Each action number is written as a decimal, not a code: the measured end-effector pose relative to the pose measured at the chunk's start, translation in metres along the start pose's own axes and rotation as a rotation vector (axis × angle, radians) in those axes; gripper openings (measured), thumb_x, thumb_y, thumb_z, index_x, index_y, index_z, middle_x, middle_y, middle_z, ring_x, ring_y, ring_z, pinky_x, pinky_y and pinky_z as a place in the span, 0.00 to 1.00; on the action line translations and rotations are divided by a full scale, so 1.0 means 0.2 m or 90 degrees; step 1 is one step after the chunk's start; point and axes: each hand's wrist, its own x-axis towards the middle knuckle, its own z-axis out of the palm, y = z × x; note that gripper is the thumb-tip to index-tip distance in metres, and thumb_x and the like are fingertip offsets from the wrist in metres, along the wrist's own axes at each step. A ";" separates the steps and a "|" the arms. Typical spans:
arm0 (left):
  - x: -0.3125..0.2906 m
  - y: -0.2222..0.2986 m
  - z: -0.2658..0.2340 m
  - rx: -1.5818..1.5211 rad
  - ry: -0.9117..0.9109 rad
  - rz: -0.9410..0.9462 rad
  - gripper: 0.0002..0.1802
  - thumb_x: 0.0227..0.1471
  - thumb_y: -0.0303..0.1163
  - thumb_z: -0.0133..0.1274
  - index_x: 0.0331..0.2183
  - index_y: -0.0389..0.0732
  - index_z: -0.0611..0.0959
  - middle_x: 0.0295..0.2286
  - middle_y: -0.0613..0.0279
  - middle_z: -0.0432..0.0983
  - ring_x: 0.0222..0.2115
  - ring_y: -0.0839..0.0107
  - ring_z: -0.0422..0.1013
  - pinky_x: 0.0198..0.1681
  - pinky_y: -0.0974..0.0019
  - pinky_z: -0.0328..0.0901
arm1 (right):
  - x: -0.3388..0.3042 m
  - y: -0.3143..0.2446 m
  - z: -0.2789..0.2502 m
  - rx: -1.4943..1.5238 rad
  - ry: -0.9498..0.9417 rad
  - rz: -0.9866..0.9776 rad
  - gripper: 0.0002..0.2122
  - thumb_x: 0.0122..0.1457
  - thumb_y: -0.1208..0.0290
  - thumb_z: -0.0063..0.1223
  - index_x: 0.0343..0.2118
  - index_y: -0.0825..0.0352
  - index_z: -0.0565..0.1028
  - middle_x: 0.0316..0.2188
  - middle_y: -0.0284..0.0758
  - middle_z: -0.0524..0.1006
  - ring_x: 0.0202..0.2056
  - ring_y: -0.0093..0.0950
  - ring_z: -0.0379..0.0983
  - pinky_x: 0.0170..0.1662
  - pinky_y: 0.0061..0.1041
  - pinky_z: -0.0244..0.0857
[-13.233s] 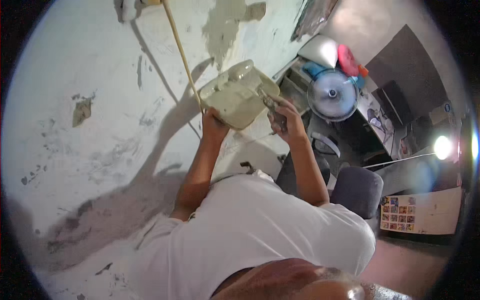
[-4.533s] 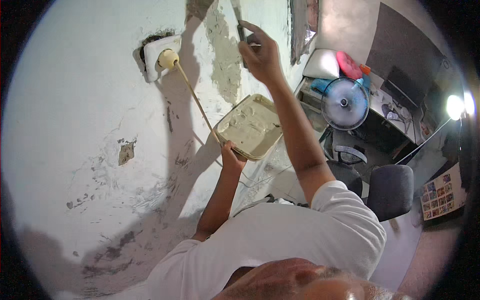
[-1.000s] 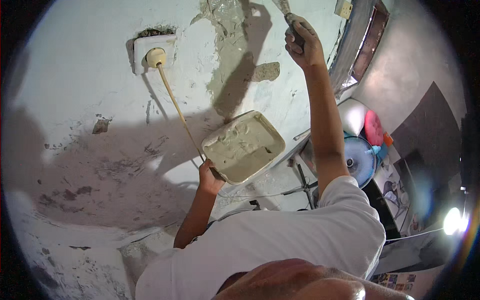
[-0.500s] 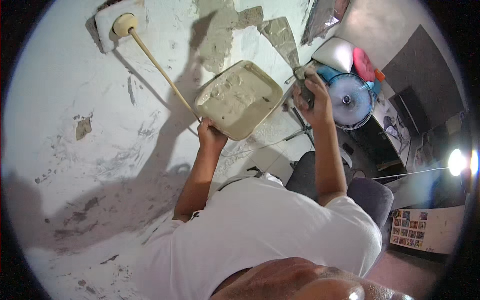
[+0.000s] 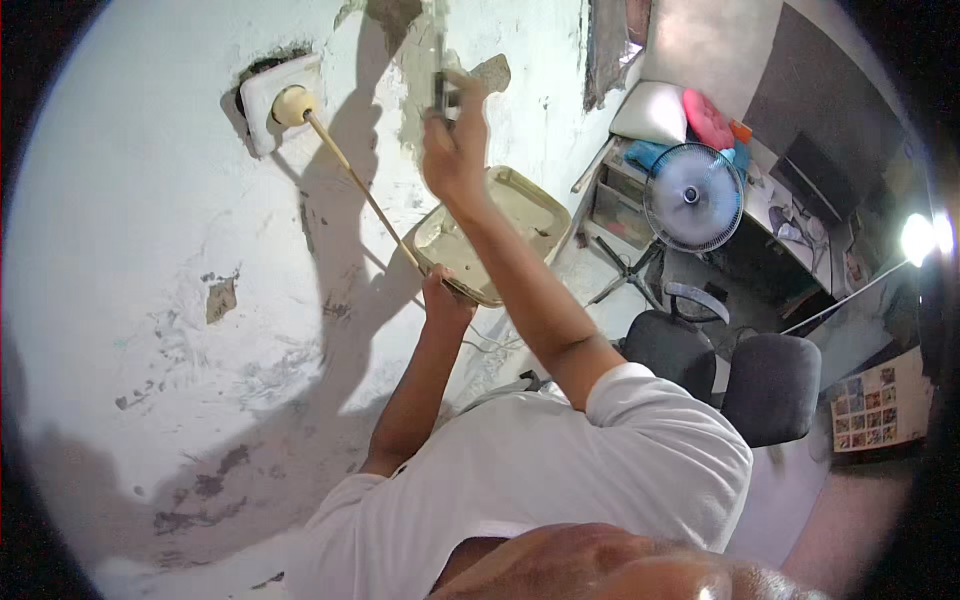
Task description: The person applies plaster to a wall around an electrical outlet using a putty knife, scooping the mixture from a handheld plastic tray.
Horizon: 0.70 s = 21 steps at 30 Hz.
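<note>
My right hand [image 5: 455, 145] is raised against the white wall [image 5: 150, 250], gripping a putty knife [image 5: 440, 80] whose blade lies on a grey patch of fresh filler [image 5: 415, 60]. My left hand [image 5: 445, 300] holds the near edge of a square beige tray [image 5: 490, 235] smeared with filler, tilted below the right forearm. A cream cable [image 5: 355, 180] runs from a round plug [image 5: 292, 105] in a wall socket [image 5: 270, 90] down behind the tray.
Bare grey spots [image 5: 222, 298] dot the wall. To the right stand a blue-framed fan [image 5: 692, 197], a cluttered desk [image 5: 790, 210], a white cushion [image 5: 650, 112], two dark office chairs [image 5: 770, 385] and a bright lamp [image 5: 918, 238].
My right hand has risen from the tray's right side to the wall above it with the putty knife. The tray has tipped lower and the view has shifted.
</note>
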 end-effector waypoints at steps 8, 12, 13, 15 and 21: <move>0.00 -0.03 0.30 0.102 0.182 -0.034 0.13 0.46 0.32 0.49 0.38 0.46 0.72 0.36 0.61 0.72 0.43 0.59 0.71 0.49 0.49 0.68 | -0.09 0.14 0.11 -0.095 -0.077 -0.069 0.17 0.52 0.84 0.44 0.46 0.73 0.63 0.35 0.54 0.68 0.36 0.56 0.66 0.38 0.45 0.61; -0.02 -0.05 0.42 0.104 0.282 -0.029 0.27 0.40 0.28 0.46 0.48 0.40 0.70 0.44 0.56 0.71 0.48 0.56 0.68 0.52 0.48 0.66 | -0.18 0.13 -0.02 -0.101 -0.124 -0.084 0.20 0.53 0.82 0.48 0.50 0.73 0.63 0.34 0.53 0.69 0.34 0.54 0.67 0.37 0.42 0.63; -0.02 -0.04 0.40 0.105 0.281 -0.032 0.27 0.40 0.28 0.46 0.48 0.40 0.70 0.44 0.56 0.71 0.48 0.56 0.68 0.52 0.48 0.66 | -0.22 0.13 -0.06 -0.111 -0.128 -0.027 0.18 0.53 0.81 0.48 0.49 0.72 0.65 0.31 0.49 0.70 0.28 0.47 0.69 0.32 0.38 0.63; -0.02 0.00 0.30 0.093 0.095 -0.024 0.22 0.51 0.36 0.47 0.48 0.39 0.72 0.47 0.53 0.71 0.49 0.55 0.68 0.53 0.45 0.63 | -0.28 0.05 -0.15 -0.096 -0.166 0.039 0.18 0.54 0.81 0.48 0.49 0.71 0.65 0.31 0.47 0.71 0.25 0.40 0.69 0.30 0.35 0.63; -0.01 -0.05 0.40 0.084 0.119 -0.005 0.35 0.41 0.31 0.51 0.54 0.40 0.68 0.50 0.53 0.69 0.52 0.51 0.65 0.57 0.43 0.60 | -0.10 0.11 -0.24 -0.051 -0.053 0.014 0.11 0.58 0.81 0.45 0.44 0.70 0.65 0.27 0.35 0.71 0.21 0.16 0.64 0.24 0.19 0.59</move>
